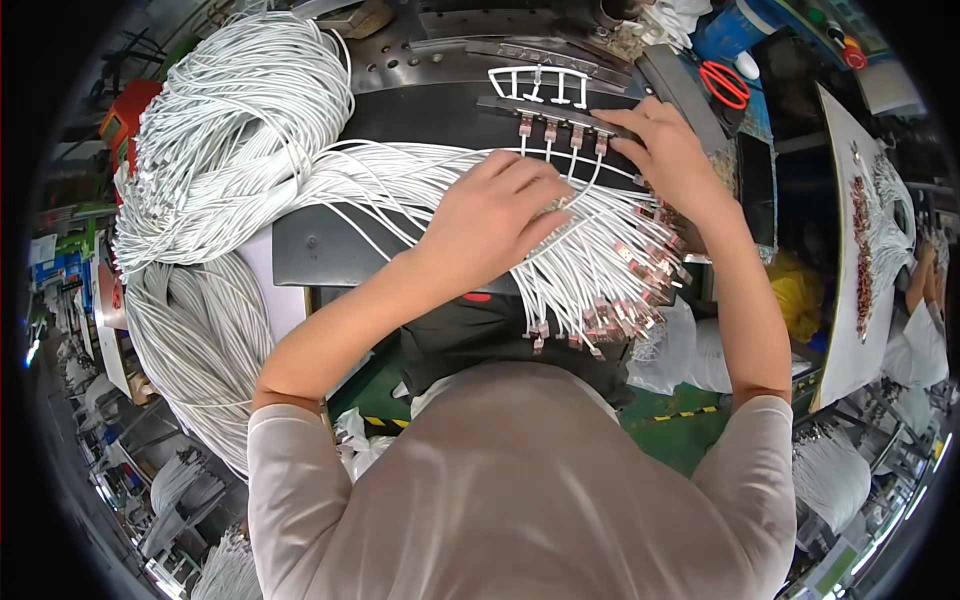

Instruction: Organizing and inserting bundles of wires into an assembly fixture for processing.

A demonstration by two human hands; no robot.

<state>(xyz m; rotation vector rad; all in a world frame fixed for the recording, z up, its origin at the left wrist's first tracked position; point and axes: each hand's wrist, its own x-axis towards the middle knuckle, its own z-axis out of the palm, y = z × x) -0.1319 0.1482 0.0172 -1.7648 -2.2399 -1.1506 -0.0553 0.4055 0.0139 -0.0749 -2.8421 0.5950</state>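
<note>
Curled over a spread bundle of white cables (400, 180), my left hand (495, 215) has its fingers closed around a white cable by their tips; part of the grip is hidden. My right hand (672, 155) reaches to the right end of a narrow metal bar (550, 112). Its index finger touches the bar, and the thumb is apart from it, beside the rightmost connector (601, 143). Several copper-coloured cable connectors stand in a row along the bar's near side, with their white cables running toward me. More connector ends (620, 315) hang over the table's near edge.
A large coil of white cable (245, 100) lies at the far left, with a greyer bundle (200, 320) hanging below it. A white plastic frame piece (540, 85) lies behind the bar. Red-handled scissors (724, 85) and a blue container (735, 32) are at the back right.
</note>
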